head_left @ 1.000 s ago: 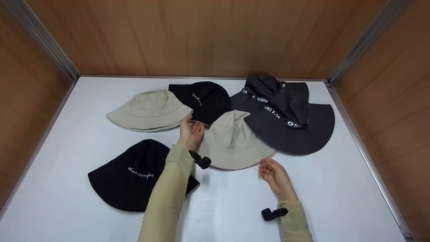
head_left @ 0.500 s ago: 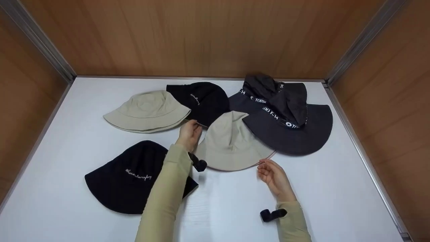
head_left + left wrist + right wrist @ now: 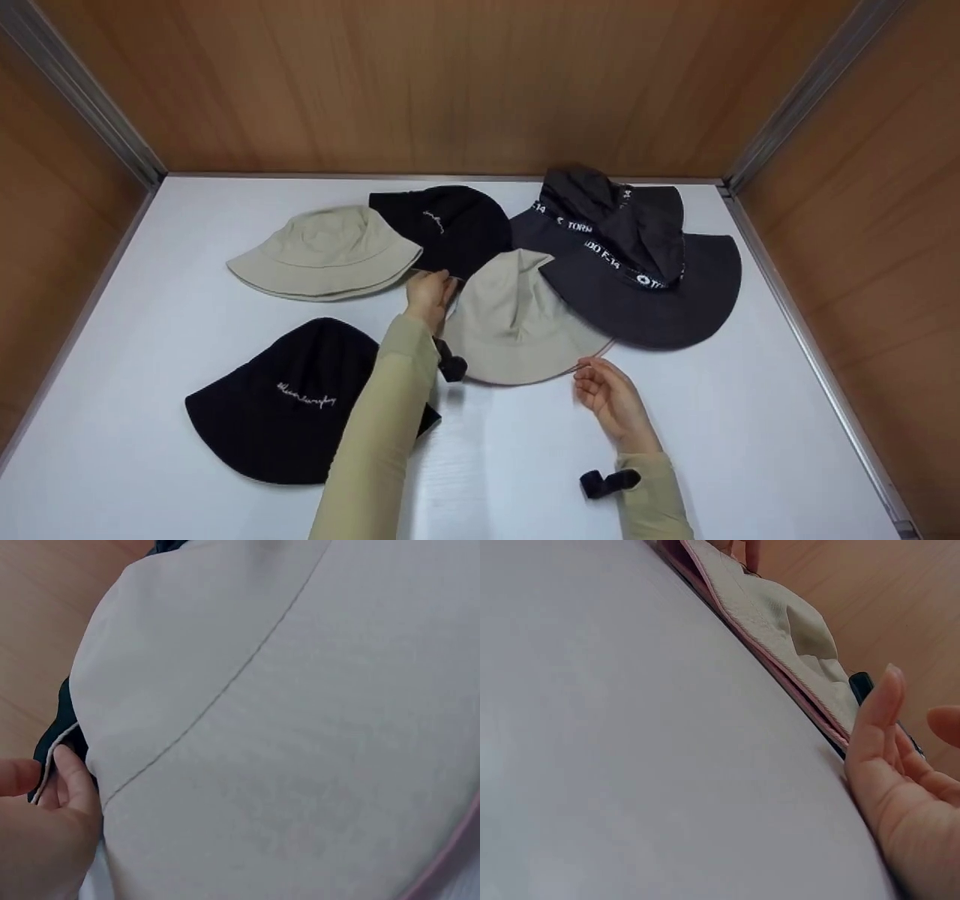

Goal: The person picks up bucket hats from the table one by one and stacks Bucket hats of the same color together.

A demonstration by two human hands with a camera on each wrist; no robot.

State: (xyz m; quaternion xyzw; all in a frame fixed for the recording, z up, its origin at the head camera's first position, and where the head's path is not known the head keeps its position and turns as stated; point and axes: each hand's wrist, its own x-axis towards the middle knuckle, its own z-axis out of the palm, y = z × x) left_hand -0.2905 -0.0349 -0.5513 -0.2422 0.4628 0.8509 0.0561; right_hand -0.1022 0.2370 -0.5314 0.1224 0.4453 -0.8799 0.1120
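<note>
While the middle beige hat [image 3: 517, 337] lies on the tabletop [image 3: 787, 420] between the two hands, the left hand [image 3: 429, 296] is at the near edge of the back black hat [image 3: 465, 229], thumb and finger pinching the dark cloth by its pale piping. That hat lies ahead of those fingers and slightly to their right, its long axis slanting from far left to near right; the left hand is clearly nearer to it. The right hand [image 3: 615, 401] touches the near right rim of the middle beige hat, which lies ahead and to the left of its fingers, brim running left to right, crown pointing away. These fingers are partly bent; whether they pinch the rim, I cannot tell. The left beige hat [image 3: 322, 247] overlaps the back black hat, a dark grey hat [image 3: 667, 300] covers the middle beige hat's right edge, and the left sleeve [image 3: 375, 435] partly hides the front black hat [image 3: 277, 420].
</note>
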